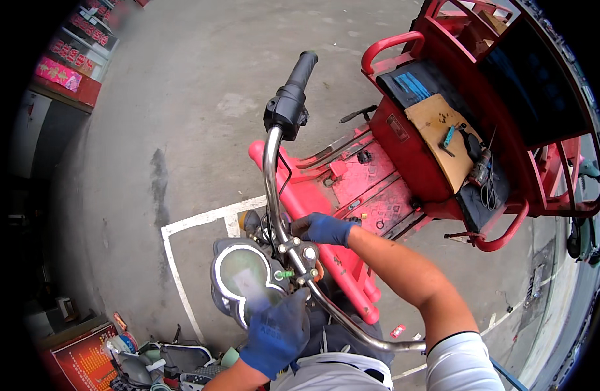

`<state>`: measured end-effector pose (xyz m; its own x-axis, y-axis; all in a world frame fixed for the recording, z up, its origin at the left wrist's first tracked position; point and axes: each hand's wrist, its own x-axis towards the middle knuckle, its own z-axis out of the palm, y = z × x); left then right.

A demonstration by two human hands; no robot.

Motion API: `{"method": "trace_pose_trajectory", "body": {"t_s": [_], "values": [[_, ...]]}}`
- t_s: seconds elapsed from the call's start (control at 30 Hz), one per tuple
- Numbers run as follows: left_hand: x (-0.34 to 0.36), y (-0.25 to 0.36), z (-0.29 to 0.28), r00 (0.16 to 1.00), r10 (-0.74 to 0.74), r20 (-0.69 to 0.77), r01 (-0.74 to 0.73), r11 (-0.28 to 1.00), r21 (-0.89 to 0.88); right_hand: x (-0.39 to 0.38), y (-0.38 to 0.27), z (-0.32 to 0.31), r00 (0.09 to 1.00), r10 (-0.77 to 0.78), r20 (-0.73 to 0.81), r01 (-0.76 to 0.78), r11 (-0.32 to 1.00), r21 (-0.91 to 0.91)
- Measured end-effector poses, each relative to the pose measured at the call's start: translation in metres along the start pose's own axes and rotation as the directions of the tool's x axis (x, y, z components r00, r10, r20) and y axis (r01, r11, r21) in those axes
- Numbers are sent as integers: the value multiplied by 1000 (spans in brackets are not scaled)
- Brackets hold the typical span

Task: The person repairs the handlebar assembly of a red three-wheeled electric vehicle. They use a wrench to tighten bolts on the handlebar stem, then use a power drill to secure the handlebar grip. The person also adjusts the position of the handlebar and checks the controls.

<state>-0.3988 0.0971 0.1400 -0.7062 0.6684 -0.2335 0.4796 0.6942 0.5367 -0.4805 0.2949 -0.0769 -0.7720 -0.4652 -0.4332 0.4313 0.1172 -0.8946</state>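
A chrome handlebar (271, 171) with a black grip (303, 70) and switch housing (285, 107) crosses in front of me. My right hand (326, 229), in a blue glove with dark fingertips, reaches past the bar among the cables beside the clamp. Its fingers are closed; what they grip is hidden. My left hand (277, 333), also gloved, is closed by the lower edge of the round instrument cluster (242, 274). Whatever it holds does not show. A green-topped key (284, 275) stands between cluster and bar. An amber turn signal (249, 221) sits above the cluster.
The red three-wheeler's floor (371, 186) lies beyond the bar. On its seat, a cardboard sheet (443, 133) bears a turquoise-handled tool (448, 137) and a power drill (480, 168). Parked scooters (163, 362) crowd the lower left. A red wrapper (398, 331) lies on the ground.
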Motion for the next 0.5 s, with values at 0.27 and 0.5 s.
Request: {"method": "trace_pose_trajectory", "body": {"t_s": [0.27, 0.5], "values": [[25, 3, 1, 983, -141, 121, 124, 982, 140, 27, -11, 0, 967, 47, 251, -6, 987, -163], [34, 13, 0, 964, -199, 179, 139, 943, 302, 57, 8, 1, 890, -69, 452, 124, 988, -93]]}}
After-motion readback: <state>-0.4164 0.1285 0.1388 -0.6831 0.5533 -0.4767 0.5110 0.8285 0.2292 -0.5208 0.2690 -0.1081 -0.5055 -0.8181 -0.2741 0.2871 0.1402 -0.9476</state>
